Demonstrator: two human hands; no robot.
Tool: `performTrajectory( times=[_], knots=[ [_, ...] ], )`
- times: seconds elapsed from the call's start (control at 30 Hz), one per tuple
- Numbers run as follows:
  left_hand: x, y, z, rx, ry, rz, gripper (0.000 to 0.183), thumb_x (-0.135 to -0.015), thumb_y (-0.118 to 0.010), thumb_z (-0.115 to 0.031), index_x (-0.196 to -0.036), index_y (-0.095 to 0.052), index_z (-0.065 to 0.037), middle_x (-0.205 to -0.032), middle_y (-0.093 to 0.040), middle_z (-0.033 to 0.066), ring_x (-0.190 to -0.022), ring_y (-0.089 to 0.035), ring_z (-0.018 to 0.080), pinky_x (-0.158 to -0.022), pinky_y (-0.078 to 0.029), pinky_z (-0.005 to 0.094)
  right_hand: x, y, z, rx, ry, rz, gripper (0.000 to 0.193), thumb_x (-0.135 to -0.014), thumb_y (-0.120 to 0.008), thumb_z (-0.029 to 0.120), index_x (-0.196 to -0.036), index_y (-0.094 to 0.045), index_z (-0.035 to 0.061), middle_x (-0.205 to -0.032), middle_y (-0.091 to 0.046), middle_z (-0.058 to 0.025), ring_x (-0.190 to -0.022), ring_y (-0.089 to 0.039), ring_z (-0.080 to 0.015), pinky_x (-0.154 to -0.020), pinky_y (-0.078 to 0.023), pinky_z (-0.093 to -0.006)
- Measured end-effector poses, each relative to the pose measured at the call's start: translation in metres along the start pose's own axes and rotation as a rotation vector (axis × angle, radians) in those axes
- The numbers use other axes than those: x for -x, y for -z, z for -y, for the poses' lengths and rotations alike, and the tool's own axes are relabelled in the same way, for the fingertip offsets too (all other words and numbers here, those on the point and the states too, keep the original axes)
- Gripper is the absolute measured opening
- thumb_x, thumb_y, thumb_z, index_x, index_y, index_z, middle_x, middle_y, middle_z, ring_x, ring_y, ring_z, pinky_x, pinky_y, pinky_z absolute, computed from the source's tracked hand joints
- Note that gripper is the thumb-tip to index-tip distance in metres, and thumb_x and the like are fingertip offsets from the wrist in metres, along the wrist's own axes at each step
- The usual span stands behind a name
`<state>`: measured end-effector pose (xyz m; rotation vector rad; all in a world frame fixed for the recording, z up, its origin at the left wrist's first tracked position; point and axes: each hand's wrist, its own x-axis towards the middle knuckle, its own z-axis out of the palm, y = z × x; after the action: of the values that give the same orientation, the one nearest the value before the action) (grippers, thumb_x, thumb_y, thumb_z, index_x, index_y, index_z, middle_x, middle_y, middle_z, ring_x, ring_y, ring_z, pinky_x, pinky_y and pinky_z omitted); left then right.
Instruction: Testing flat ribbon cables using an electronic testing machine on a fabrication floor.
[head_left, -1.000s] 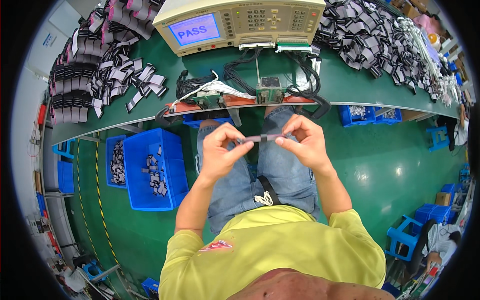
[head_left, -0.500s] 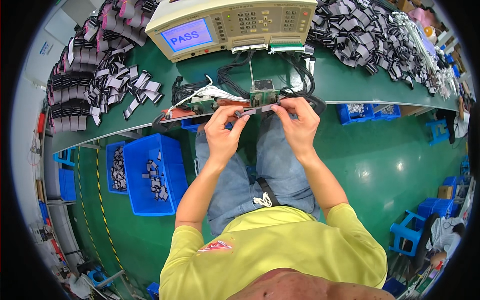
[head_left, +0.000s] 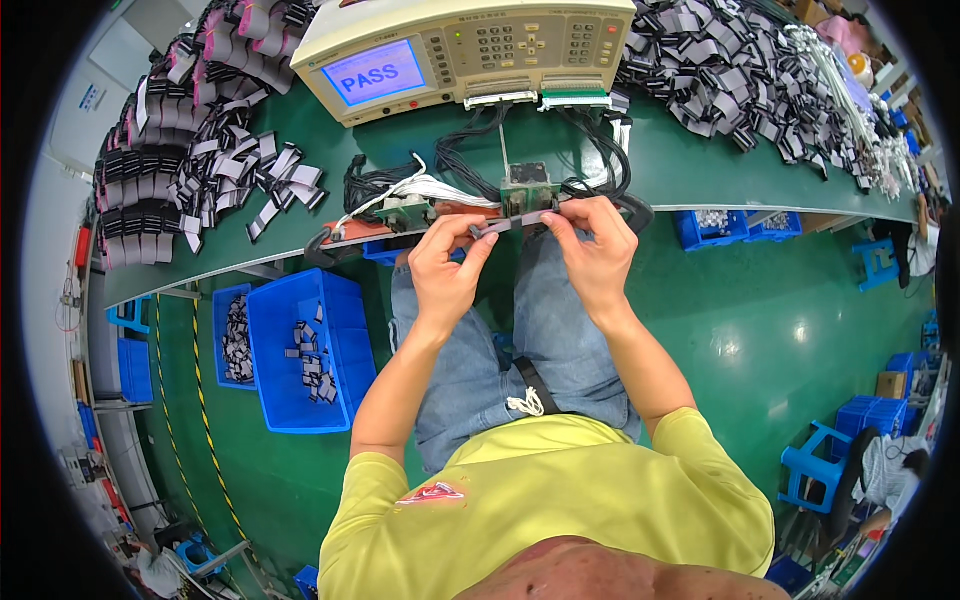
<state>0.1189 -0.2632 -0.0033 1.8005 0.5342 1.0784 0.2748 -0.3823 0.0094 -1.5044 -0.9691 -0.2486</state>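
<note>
At the table's front edge I hold a short grey ribbon cable (head_left: 506, 226) with dark connectors, stretched between both hands. My left hand (head_left: 444, 268) pinches its left end between thumb and forefinger. My right hand (head_left: 600, 252) is closed at the other end, thumb against the dark connector, beside a green circuit-board fixture (head_left: 529, 194). Fingers partly cover both ends, so whether a connector is seated in the fixture cannot be made out. Behind the fixture stands a beige cable tester (head_left: 470, 55) with a lit blue screen, joined to it by black wire bundles (head_left: 468, 145).
Ribbon cables (head_left: 150, 180) lie stacked and loose on the left of the green table (head_left: 400, 140). A large heap of ribbon cables (head_left: 730, 80) covers the far right. Blue bins (head_left: 305, 350) holding cables stand on the floor at left. Blue stools (head_left: 815, 465) and another person (head_left: 885, 480) are at right.
Both hands stay at the fixture with the ribbon cable, and shift only very slightly. The tester's screen looks the same.
</note>
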Motion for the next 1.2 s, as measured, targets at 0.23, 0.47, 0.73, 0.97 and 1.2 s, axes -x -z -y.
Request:
performTrajectory(
  times=[0.23, 0.47, 0.73, 0.97, 1.2],
  knots=[
    [0.001, -0.002, -0.001, 0.013, 0.004, -0.005, 0.023, -0.088, -0.080, 0.001, -0.111, -0.074, 0.002, -0.100, -0.074, 0.0082, -0.084, -0.069, 0.0142, -0.075, -0.056, 0.0259, -0.002, 0.000, -0.001, 0.005, -0.030, 0.009, 0.021, -0.081, -0.087, -0.001, -0.092, -0.070, -0.0021, -0.083, -0.069, -0.0083, -0.069, -0.066, -0.0162, -0.064, -0.055, -0.0279],
    [-0.002, -0.002, -0.006, -0.065, -0.001, -0.001, 0.023, -0.089, -0.081, -0.001, -0.110, -0.074, 0.002, -0.098, -0.073, 0.0073, -0.081, -0.067, 0.0118, -0.071, -0.053, 0.0245, 0.000, -0.008, -0.006, 0.094, -0.053, -0.006, 0.021, -0.082, -0.086, 0.000, -0.093, -0.068, -0.0031, -0.082, -0.066, -0.0089, -0.068, -0.066, -0.0172, -0.064, -0.055, -0.0288],
    [0.010, 0.000, -0.006, 0.062, 0.001, 0.053, 0.024, -0.088, -0.079, 0.001, -0.112, -0.073, 0.002, -0.103, -0.073, 0.0093, -0.091, -0.072, 0.0171, -0.079, -0.059, 0.0284, -0.001, 0.001, 0.010, 0.063, 0.120, 0.083, 0.026, -0.080, -0.088, 0.009, -0.099, -0.070, 0.0030, -0.095, -0.068, -0.0094, -0.075, -0.071, -0.0254, -0.065, -0.057, -0.0363],
    [0.013, 0.006, -0.014, 0.009, -0.088, 0.165, 0.026, -0.086, -0.078, 0.004, -0.111, -0.073, 0.000, -0.099, -0.073, 0.0104, -0.084, -0.072, 0.0177, -0.075, -0.058, 0.0290, -0.004, 0.001, 0.014, 0.061, 0.338, 0.404, 0.031, -0.083, -0.086, 0.027, -0.104, -0.072, 0.0080, -0.103, -0.066, -0.0062, -0.076, -0.070, -0.0255, -0.064, -0.057, -0.0379],
    [0.005, -0.011, -0.016, -0.025, -0.050, 0.137, 0.024, -0.088, -0.077, 0.003, -0.112, -0.073, 0.001, -0.095, -0.074, 0.0093, -0.080, -0.072, 0.0158, -0.075, -0.059, 0.0285, -0.005, 0.003, 0.013, 0.114, 0.230, 0.401, 0.019, -0.086, -0.083, 0.025, -0.092, -0.073, 0.0094, -0.081, -0.058, -0.0056, -0.064, -0.065, -0.0280, -0.054, -0.051, -0.0402]
  ],
)
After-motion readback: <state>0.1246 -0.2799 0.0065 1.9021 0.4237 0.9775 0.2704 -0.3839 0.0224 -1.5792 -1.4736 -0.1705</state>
